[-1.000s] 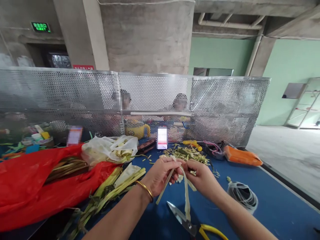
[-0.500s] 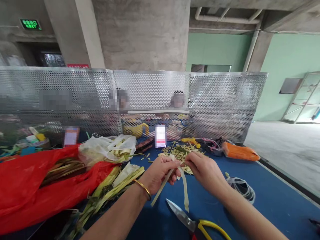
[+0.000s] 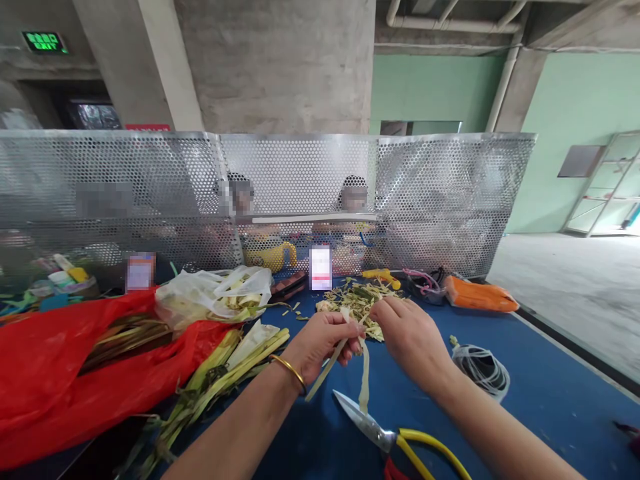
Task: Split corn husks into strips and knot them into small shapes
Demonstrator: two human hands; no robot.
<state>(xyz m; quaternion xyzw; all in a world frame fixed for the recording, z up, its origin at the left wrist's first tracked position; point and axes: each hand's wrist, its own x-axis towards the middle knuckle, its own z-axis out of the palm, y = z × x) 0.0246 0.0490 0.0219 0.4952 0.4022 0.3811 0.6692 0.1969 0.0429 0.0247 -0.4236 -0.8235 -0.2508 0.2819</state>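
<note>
My left hand (image 3: pixel 327 343), a gold bangle at its wrist, is closed in a pinch on pale, ribbon-like plant strips (image 3: pixel 365 380). Two strip ends hang below the fingers, and a short piece sticks up above them. My right hand (image 3: pixel 413 337) is closed just to the right, its fingertips pinched at the end of a strip leading from the left fingers; the hand partly hides this end. Below the hands lies a pair of scissors (image 3: pixel 373 430) with yellow and red handles, one hanging strip end overlapping its blade. Behind the hands is a heap of plant scraps (image 3: pixel 355 300).
Left are a red plastic bag (image 3: pixel 45 373), long yellow-green stalks (image 3: pixel 225 373) and a white plastic bag (image 3: pixel 215 290). A phone (image 3: pixel 320 268) stands before the perforated metal screen (image 3: pixel 300 173), with people behind it. Right lie an orange packet (image 3: pixel 480 295) and coiled cord (image 3: pixel 483 370).
My right hand has drawn slightly up and away from my left hand, widening the gap between the fingertips. The left hand keeps its pinch on the strips. The view has shifted a little.
</note>
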